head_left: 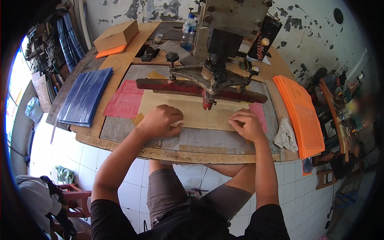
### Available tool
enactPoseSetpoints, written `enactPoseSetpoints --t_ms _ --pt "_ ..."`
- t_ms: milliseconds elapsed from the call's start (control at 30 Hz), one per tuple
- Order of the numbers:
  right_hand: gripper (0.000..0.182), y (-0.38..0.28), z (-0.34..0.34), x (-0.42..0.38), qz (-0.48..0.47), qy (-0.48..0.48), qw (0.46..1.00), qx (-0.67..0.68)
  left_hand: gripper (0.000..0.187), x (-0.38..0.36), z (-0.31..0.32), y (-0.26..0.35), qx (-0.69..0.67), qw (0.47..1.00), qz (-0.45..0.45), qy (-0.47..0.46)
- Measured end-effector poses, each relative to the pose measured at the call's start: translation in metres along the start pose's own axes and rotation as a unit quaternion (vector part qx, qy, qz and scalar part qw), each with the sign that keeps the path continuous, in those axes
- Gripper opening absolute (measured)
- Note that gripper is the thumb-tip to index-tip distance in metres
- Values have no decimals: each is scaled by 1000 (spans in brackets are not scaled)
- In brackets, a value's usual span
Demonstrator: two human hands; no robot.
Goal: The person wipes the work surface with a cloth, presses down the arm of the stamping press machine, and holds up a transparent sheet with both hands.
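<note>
Apart, at near edge of tan sheet (200, 112), left hand (161, 121), right hand (246, 123) curled, cannot tell if grips pinch, room between

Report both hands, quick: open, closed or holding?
Left hand: fingers loosely curled at the tan sheet; grip cannot be told.
Right hand: thumb and fingers drawn together by the same sheet; grip cannot be told.
</note>
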State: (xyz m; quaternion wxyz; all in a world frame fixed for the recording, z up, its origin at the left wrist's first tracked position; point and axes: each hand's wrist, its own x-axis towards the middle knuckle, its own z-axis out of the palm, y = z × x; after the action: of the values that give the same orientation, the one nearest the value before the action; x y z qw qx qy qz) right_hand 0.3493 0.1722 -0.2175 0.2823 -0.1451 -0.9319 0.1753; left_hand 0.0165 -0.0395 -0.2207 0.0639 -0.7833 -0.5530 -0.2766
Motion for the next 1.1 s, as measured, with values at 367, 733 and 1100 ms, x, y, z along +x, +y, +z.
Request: enactPoseSetpoints --t_ms 367,733,1100 --pt "14 7 7 0 21 17 999 -23 31 -2 3 -4 14 999 -36 -8" --pt "16 9 6 0 20 16 999 -26 35 -4 10 -10 25 998 -55 -19" --pt "18 8 5 -1 22 13 999 -40 35 -2 9 -9 16 997 -67 -29"
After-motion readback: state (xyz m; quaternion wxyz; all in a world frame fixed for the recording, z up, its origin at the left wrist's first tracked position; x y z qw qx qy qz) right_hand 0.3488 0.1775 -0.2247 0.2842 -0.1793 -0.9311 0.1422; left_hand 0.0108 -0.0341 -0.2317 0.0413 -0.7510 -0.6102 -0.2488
